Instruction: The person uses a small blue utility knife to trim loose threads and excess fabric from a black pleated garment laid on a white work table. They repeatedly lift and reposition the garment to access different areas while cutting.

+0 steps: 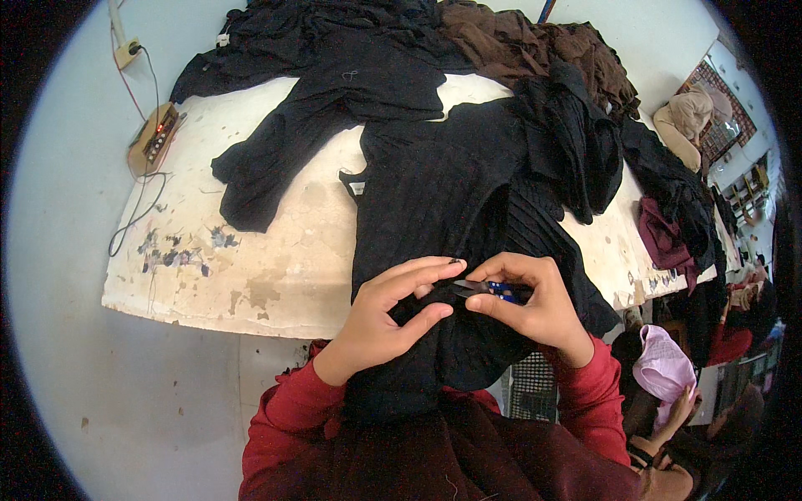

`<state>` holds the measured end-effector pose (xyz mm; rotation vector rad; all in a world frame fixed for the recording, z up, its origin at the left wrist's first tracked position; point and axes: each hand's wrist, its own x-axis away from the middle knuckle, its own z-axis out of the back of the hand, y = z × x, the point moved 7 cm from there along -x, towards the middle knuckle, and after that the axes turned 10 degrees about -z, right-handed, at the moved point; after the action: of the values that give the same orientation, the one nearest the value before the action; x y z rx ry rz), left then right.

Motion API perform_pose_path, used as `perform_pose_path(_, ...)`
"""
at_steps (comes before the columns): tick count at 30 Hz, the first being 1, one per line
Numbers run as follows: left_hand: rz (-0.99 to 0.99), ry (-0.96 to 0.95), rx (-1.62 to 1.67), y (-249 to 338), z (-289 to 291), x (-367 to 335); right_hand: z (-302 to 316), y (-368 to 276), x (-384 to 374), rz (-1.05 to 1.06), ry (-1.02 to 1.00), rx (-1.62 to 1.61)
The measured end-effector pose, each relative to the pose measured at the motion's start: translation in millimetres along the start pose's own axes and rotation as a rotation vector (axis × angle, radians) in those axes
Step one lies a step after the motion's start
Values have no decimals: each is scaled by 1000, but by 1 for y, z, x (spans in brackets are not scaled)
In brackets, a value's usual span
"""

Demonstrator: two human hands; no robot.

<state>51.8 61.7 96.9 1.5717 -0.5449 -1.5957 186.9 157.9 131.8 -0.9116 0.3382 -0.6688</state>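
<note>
A black garment with a pleated part on its right side lies over the table's near edge and hangs down toward my lap. My left hand is curled round a bit of its cloth, thumb and index finger bent toward the right hand. A small dark bit shows at the index fingertip; what exactly lies between the fingers is hard to make out. In my right hand is a small pair of blue-handled thread snips, their metal blades pointing left, close by the left fingertips.
More black garments and a brown heap of cloth lie along the back of the pale, stained table. At its left edge stands a small tan box with a cable. Another person with a lilac head covering is at lower right.
</note>
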Motion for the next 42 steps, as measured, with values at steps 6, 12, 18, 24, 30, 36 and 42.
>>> perform_pose_path(6,-5,-36,-26,0,1,2,12,-13,-6,18,14,76)
perform_pose_path(12,2,-53,15,1,-2,0,4,-17,-10,78,-50,128)
perform_pose_path(18,-4,-66,56,-2,-3,0,2,-7,-15,41,-167,43)
perform_pose_path(24,-10,-72,49,-1,-2,0,1,-8,-17,61,-182,14)
perform_pose_path(30,-5,-61,77,-3,-2,2,1,-6,-15,90,-121,-30)
perform_pose_path(36,14,-32,45,-3,1,3,3,-8,-11,90,-110,-53)
perform_pose_path(42,12,1,91,-2,5,4,16,13,-18,54,-72,-331)
